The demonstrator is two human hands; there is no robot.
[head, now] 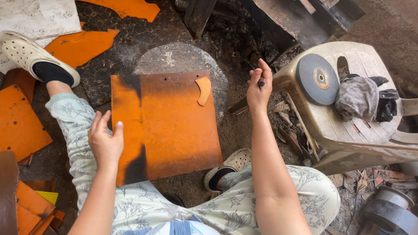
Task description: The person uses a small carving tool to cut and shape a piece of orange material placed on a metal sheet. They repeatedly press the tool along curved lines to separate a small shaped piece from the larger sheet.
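Two hands: left hand spread at orange sheet edge; right hand raised, pinching dark pen.

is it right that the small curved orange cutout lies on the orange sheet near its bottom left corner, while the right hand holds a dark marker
Not quite. In the head view the small curved cutout lies on the orange sheet near its top right corner, not the bottom left. The rest stands: the right hand holds a small dark marker-like tool.

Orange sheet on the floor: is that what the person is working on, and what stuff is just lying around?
In use:
orange sheet
small curved piece
dark marker in right hand
left hand

Lying about:
grinding disc
rags
plastic chair
orange offcuts
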